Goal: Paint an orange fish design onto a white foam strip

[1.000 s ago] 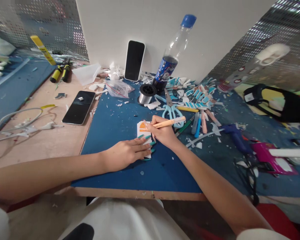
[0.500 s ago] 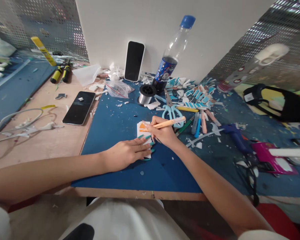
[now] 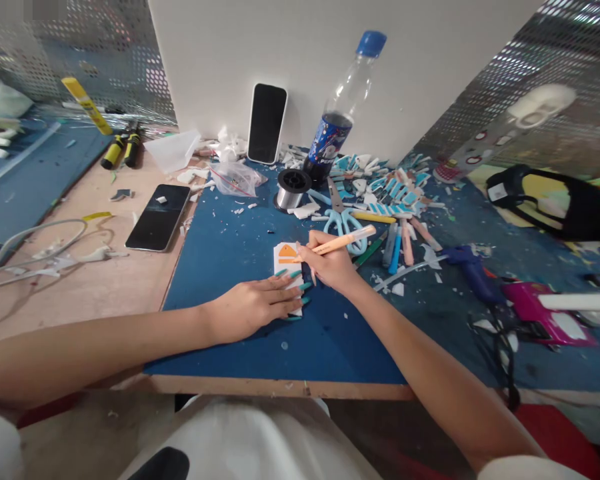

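Observation:
My right hand [image 3: 329, 261] grips a light-orange marker [image 3: 341, 241], its tip down on a small white card [image 3: 279, 255]. Orange marks, a rounded patch above a stripe, show on the upper part of this card. Lying flat with fingers stretched out, my left hand [image 3: 260, 303] presses on the card's lower part, which its fingers partly cover. Just beyond my right hand lie light-blue-handled scissors [image 3: 341, 223] and a green pen-like tool [image 3: 371, 250].
A spool of wire [image 3: 293, 190], a cola bottle [image 3: 333, 140] and a propped phone [image 3: 267, 123] stand at the back. Cut scraps [image 3: 400, 190] are heaped at right, near a blue glue gun [image 3: 473, 273]. Another phone [image 3: 159, 219] lies at left.
The marker tip and my right hand have shifted slightly right and down the card, and more of the orange patch shows. My left hand stays in place.

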Demonstrator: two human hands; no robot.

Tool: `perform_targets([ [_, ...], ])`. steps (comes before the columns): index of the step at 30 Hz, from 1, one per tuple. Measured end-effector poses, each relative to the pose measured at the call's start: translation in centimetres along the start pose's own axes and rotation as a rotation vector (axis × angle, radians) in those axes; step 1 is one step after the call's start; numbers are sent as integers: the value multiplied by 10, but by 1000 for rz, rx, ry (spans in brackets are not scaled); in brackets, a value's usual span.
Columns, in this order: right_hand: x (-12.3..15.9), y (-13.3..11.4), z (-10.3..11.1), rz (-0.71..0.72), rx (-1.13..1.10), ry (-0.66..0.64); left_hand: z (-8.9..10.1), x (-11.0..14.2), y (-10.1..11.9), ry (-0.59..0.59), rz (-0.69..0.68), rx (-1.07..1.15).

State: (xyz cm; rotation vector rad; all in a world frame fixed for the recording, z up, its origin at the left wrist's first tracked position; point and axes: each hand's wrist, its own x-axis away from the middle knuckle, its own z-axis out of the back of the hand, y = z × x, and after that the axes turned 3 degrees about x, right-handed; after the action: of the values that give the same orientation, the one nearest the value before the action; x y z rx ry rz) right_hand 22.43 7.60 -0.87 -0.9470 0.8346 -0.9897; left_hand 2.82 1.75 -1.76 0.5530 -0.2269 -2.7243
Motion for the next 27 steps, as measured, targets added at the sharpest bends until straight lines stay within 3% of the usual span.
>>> perform_targets([
  [5, 1, 0, 1, -52, -69, -83, 0, -1, 0, 2, -3, -14],
  [10, 0, 2, 1, 34, 50, 56, 1, -1, 0, -9, 6, -14],
  [14, 0, 3, 2, -7, -4, -9, 1, -1, 0, 0, 2, -11],
  [19, 0, 4, 2, 57, 21, 67, 2, 0, 0, 13, -1, -17],
  [23, 0, 2, 2, -17, -16, -35, 1, 0, 0, 11, -8, -22],
  [27, 0, 2, 2, 18, 18, 43, 1, 0, 0, 5, -3, -19],
])
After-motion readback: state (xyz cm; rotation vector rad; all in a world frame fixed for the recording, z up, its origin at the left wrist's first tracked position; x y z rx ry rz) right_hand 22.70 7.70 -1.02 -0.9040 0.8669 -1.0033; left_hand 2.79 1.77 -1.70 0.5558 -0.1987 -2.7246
